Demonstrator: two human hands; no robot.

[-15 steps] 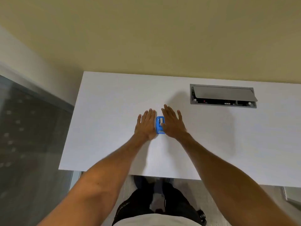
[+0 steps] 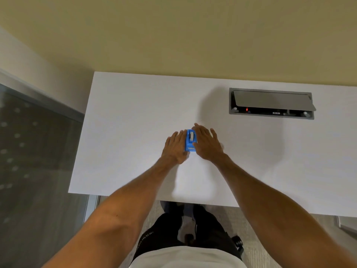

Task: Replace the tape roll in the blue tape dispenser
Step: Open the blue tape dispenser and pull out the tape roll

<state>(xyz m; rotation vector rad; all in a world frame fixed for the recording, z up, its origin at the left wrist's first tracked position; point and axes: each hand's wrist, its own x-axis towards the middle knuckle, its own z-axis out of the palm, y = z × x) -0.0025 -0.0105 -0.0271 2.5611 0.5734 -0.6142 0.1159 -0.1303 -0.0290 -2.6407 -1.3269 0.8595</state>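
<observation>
i see a small blue plastic tape dispenser (image 2: 190,140) sitting on the white rectangular tabletop (image 2: 125,132), just left of the frame's centre, with its long side running up and down the picture. a pale grey tape roll (image 2: 191,136) shows in its upper half, and a lighter strip crosses its lower end; i cannot make out finer detail there.

my left hand (image 2: 174,147) lies flat, palm down, fingers stretched out and close together, its inner edge pressed against the dispenser's left side. my right hand (image 2: 207,144) is also spread flat, palm down, fingers extended toward the top of the frame, its thumb side against the dispenser's right side and partly covering the edge. neither hand is curled around anything; the dispenser is simply flanked between the two. both bare forearms run down to the lower corners of the frame.

in the upper right of the tabletop a grey metal cable box (image 2: 271,103) is sunk into the surface, its flap lid tilted up, a small red light visible inside. a yellowish wall fills the top of the frame. dark trousers show below the tabletop's near edge.
</observation>
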